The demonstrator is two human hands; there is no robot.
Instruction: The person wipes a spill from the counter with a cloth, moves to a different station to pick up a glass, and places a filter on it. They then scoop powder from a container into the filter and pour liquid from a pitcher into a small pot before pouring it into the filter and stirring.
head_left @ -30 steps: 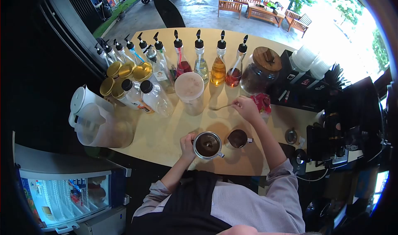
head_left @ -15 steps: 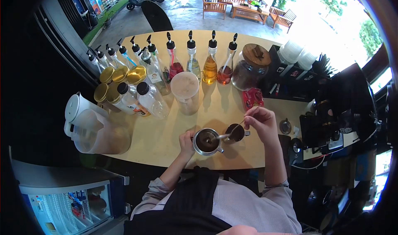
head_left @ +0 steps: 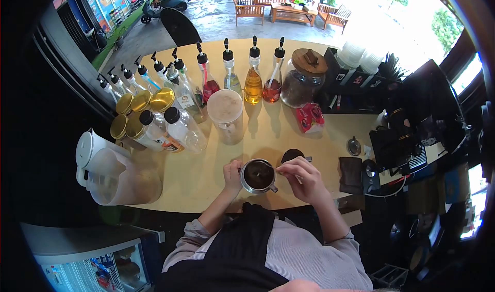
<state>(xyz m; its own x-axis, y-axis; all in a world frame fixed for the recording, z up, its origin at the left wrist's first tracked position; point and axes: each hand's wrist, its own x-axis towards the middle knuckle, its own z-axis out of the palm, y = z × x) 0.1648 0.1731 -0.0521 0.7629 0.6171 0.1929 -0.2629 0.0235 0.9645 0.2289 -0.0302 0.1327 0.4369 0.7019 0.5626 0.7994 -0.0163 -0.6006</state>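
Note:
My left hand (head_left: 232,174) is closed on the left side of a metal pitcher (head_left: 275,188) on the counter. Dark brown liquid (head_left: 259,176) fills much of it, with a pale streak on the surface. At the pitcher's right rim, my right hand (head_left: 301,178) pinches a thin spoon; its handle is mostly hidden by my fingers, and its bowl is not clearly visible. Just behind that hand stands a second metal cup (head_left: 293,154) with dark contents, partly covered by my fingers.
Pump-topped syrup bottles (head_left: 253,83) line the back. A lidded tub (head_left: 225,119), clear bottles (head_left: 185,129) and a large plastic jug (head_left: 121,173) stand left. To the right are a red packet (head_left: 310,118), a wooden-lidded jar (head_left: 304,80) and a black machine (head_left: 402,132).
My right hand has come down and left, from above the second cup to the pitcher's rim, bringing the spoon along. My left hand keeps its hold.

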